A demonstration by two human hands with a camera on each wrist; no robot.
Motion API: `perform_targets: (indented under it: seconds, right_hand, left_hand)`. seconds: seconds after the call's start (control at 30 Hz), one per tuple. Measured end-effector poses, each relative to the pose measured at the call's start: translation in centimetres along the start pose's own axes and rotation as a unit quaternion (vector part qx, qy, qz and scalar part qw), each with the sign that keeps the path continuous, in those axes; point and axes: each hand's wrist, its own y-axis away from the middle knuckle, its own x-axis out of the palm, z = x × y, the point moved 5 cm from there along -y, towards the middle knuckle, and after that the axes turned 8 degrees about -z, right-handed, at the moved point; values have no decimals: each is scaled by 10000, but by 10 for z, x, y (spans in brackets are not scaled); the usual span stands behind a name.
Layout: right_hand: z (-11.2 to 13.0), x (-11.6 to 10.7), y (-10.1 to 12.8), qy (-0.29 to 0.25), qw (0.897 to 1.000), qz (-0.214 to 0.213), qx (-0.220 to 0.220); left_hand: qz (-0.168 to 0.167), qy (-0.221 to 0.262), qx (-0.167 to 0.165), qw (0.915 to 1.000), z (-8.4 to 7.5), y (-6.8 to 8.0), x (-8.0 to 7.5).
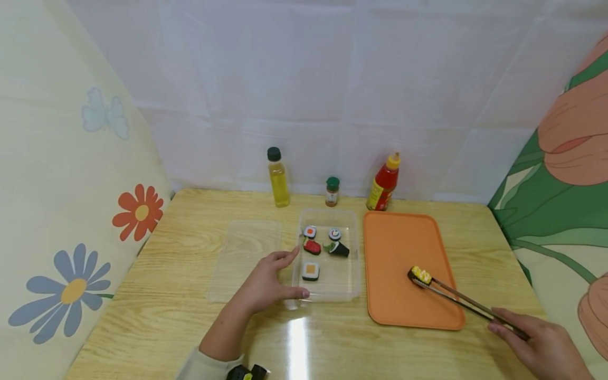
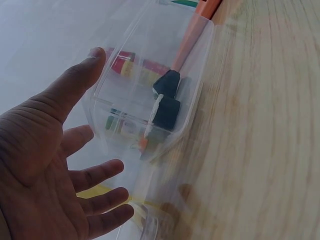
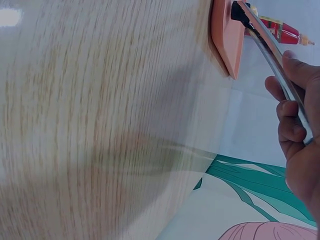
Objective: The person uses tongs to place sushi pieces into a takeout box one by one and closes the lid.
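Note:
My right hand [image 1: 541, 339] grips metal tongs [image 1: 467, 304]. Between their tips is a dark sushi piece with a yellow corn-like topping [image 1: 420, 275], over the orange tray [image 1: 404, 306]. At the left side of a clear plastic box [image 1: 332, 295], my left hand [image 1: 268, 282] has its thumb at the near corner and its fingers along the wall. The left wrist view shows that hand spread. Inside the box lie a square roll with an orange middle [image 1: 311, 270], a red-topped sushi [image 1: 312, 246], a dark cone-shaped hand roll [image 1: 339, 249] and two small rolls [image 1: 334, 233] at the back.
A clear flat lid [image 1: 247, 253] lies left of the box. Along the back stand an oil bottle [image 1: 278, 182], a small green-capped jar [image 1: 332, 192] and a red sauce bottle [image 1: 383, 184]. White cloth hangs behind the wooden table [image 1: 180, 253].

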Motion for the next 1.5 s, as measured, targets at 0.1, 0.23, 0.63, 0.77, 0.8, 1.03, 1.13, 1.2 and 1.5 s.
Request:
perform_targets:
  seconds: [0.1,0.23,0.63,0.77,0.8,1.03,1.13,1.2,1.5]
  right_hand:
    - [0,-1,-1,0,9999,-76,-66]
    - [2,-4,-4,-59,9996,-160,-224]
    - [10,-6,-18,-280,9986,-103,-447]
    - [14,-6,-24,-345,9971,-198,-656]
    - [16,-6,-25,-363,9968,-202,-687]
    - [24,-5,-33,-585,9946,-232,-825]
    - [28,-5,-36,-654,9931,-262,-937]
    - [30,-5,-39,-699,9920,-287,-1011]
    - [41,-3,-54,-1000,9857,-323,-1321]
  left_hand:
    - [5,-4,-4,10000,-1,0,0]
    - [3,-23,3,10000,-2,0,-1]
    - [-17,-32,-18,10000,-2,0,-1]
    - [-39,-34,-11,10000,-2,0,-1]
    - [-43,-27,-17,10000,-2,0,-1]
    - [-38,38,-50,10000,-2,1,0]
    - [-45,51,-41,10000,-2,1,0]
    - [-52,51,-34,10000,-2,1,-1]
    - [-83,19,2,10000,-3,2,-1]
